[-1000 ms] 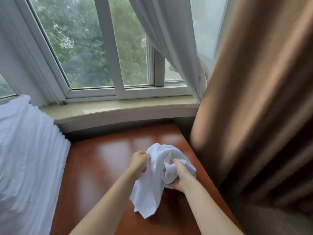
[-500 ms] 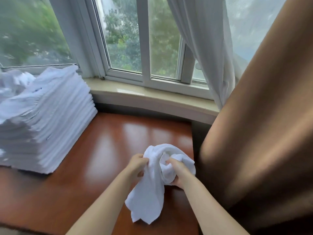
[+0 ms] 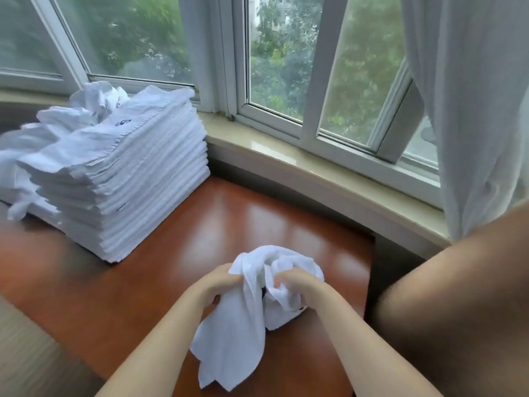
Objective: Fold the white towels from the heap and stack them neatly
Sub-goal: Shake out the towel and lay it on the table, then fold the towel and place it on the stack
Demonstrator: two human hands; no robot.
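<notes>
My left hand [image 3: 216,285] and right hand [image 3: 297,285] both clutch one crumpled white cloth towel [image 3: 243,316], unfolded, over the reddish wooden table's [image 3: 171,282] near edge. At its far left corner a tall folded stack [image 3: 128,179] stands, loose towels [image 3: 94,98] behind awaiting folding.

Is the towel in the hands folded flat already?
No, the towel is bunched and crumpled between the left hand and right hand.

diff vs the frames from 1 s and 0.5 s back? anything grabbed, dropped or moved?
Mostly the camera swung left: the stack of folded towels is now fully in view, with the loose heap behind it. Nothing was taken hold of or let go. The left hand and right hand still grip the crumpled towel above the table, bunched much as before, one end hanging.
</notes>
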